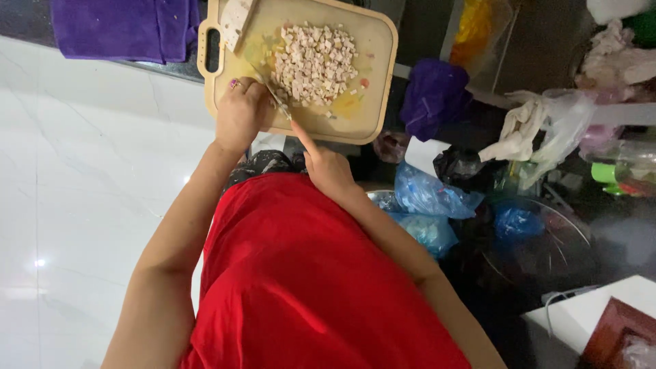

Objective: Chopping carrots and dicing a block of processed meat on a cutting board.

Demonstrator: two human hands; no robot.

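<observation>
A beige cutting board [379,65] lies on the floor ahead of me, with a heap of small pale diced cubes [316,63] on it. An uncut pale block [236,20] sits at the board's far left corner. My left hand [239,115] rests with curled fingers on the board's near left edge, beside the cubes. My right hand [326,166] grips a small knife [275,92], index finger stretched along it. The blade points up-left across the board, next to my left hand. My red shirt hides what lies under my arms.
A purple cloth [123,29] lies at the far left on the white tiled floor [82,178]. To the right are a purple bag [434,96], blue plastic bags [430,195], a white plastic bag [540,126], a metal bowl [380,198] and dark clutter.
</observation>
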